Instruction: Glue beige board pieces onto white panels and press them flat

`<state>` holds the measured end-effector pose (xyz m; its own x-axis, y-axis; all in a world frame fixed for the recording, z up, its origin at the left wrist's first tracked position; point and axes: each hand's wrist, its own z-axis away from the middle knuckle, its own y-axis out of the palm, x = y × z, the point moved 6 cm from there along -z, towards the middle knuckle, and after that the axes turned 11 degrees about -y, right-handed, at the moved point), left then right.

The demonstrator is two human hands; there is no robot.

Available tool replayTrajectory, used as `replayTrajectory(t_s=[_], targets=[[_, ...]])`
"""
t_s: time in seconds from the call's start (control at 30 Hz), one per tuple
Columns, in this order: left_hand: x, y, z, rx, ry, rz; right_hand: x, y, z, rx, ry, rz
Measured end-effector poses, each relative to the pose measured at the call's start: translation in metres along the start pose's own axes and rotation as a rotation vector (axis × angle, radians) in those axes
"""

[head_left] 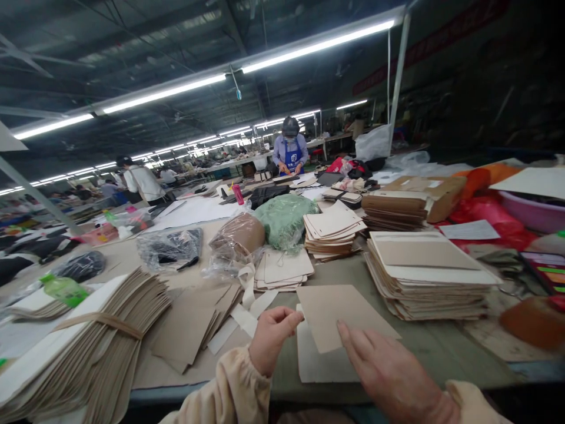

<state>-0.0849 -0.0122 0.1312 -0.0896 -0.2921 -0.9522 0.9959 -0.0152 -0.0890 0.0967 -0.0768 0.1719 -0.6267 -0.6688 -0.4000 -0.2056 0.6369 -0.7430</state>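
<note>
My left hand [274, 337] is closed in a pinch beside the upper left edge of a white panel [315, 368]. Whatever sits between its thumb and finger is too small to make out. A flat tan panel [339, 312] lies askew over the white one and hides much of it. On the tan panel's near edge is my right hand [388, 371], gripping it with the fingertips; the far side of that grip is hidden. Both panels are over the green cloth-covered table [445, 353].
Right of my hands stands a tall stack of panels [424, 282]. Left lie loose brown panels [189, 330], white strips [245, 318] and a strapped bundle [88, 341]. Ahead are smaller cream stacks [331, 227] and a bagged green bundle [285, 221]. Across the table a person [290, 150] works.
</note>
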Motion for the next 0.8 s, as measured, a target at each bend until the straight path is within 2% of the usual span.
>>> replayTrajectory(t_s=[0.13, 0.27, 0.33, 0.4, 0.5, 0.57, 0.7, 0.8], targets=[[0.016, 0.002, -0.001, 0.030, -0.090, 0.020, 0.022, 0.004, -0.002, 0.019, 0.037, -0.040], [0.043, -0.007, 0.002, 0.023, -0.221, 0.047, 0.036, 0.003, 0.008, 0.049, 0.096, -0.162], [0.059, -0.014, 0.006, 0.033, -0.281, 0.087, 0.031, 0.004, 0.024, 0.068, 0.162, -0.247], [0.075, -0.019, 0.011, 0.063, -0.332, 0.124, 0.018, 0.010, 0.050, 0.098, 0.296, -0.293], [0.095, -0.024, 0.018, 0.109, -0.389, 0.153, -0.006, 0.027, 0.094, 0.114, 0.565, -0.316], [0.103, -0.025, 0.021, 0.118, -0.418, 0.163, -0.011, 0.043, 0.115, 0.115, 0.684, -0.438], [0.106, -0.020, 0.015, 0.107, -0.425, 0.145, -0.005, 0.073, 0.124, 0.124, 0.794, -0.758], [0.099, -0.017, 0.001, 0.078, -0.364, 0.053, -0.012, 0.082, 0.120, 0.103, 0.916, -0.812]])
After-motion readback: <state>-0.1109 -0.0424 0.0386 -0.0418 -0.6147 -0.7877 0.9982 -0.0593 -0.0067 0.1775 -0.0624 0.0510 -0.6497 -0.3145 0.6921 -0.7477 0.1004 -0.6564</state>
